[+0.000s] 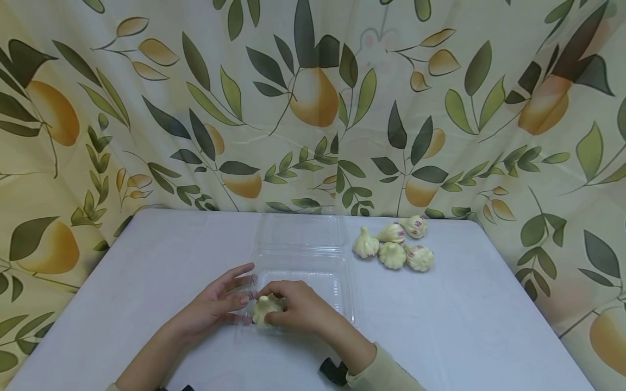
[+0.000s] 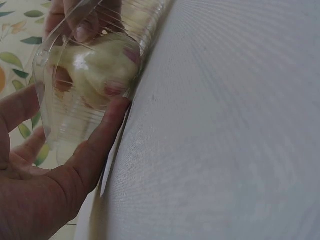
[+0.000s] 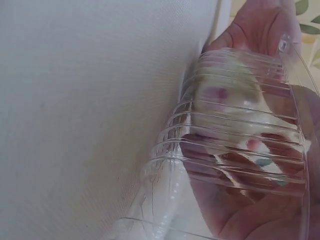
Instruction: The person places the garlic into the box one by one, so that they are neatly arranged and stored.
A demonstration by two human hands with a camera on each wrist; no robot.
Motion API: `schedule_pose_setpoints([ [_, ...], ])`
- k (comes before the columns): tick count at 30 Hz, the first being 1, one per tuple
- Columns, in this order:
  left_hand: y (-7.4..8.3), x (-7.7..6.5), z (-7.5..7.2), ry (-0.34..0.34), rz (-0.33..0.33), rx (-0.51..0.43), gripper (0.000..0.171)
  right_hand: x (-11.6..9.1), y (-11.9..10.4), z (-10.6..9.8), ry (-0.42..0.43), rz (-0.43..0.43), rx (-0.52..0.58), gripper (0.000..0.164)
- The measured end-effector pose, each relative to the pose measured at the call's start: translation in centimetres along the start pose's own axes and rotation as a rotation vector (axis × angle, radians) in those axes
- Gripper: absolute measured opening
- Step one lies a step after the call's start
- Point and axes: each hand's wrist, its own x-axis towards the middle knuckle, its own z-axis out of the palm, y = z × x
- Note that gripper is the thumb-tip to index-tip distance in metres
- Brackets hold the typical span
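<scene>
A clear plastic clamshell box [image 1: 349, 288] lies with its lid [image 1: 298, 231] folded back on the far side. My right hand [image 1: 298, 307] holds a garlic bulb [image 1: 264, 309] inside the box, at its near left corner. Beside that corner, my left hand [image 1: 215, 304] has its fingers extended along the box's left wall. In the left wrist view the same garlic bulb [image 2: 100, 70] shows purple marks through the ribbed wall, and a left fingertip [image 2: 117, 105] touches the wall's lower edge. The right wrist view shows the bulb [image 3: 225, 95] blurred behind the plastic ribs.
Several garlic bulbs [image 1: 393, 255] sit grouped on the white tabletop [image 1: 440, 326], right of the box. A patterned curtain [image 1: 220, 108] hangs behind the table. A black device [image 1: 334, 372] is at the right wrist.
</scene>
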Motion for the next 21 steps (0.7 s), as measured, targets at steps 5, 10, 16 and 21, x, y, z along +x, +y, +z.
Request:
schedule_pose_setpoints([
  [5, 0.0, 0.0, 0.0, -0.02, 0.026, -0.008, 0.07, 0.0, 0.0, -0.1, -0.004, 0.012, -0.015, 0.035],
  [10, 0.0, 0.0, 0.1, -0.015, 0.028, -0.003, 0.069, -0.3, 0.0, -0.4, 0.0, 0.032, -0.009, 0.042],
  [16, 0.0, 0.0, 0.1, 0.012, 0.002, 0.01, 0.069, -1.0, -0.1, -1.3, 0.016, 0.052, 0.033, 0.049],
  [21, -0.1, 0.0, 0.1, 0.012, -0.008, 0.01, 0.07, -1.9, -0.3, -2.7, 0.049, 0.044, 0.088, 0.051],
])
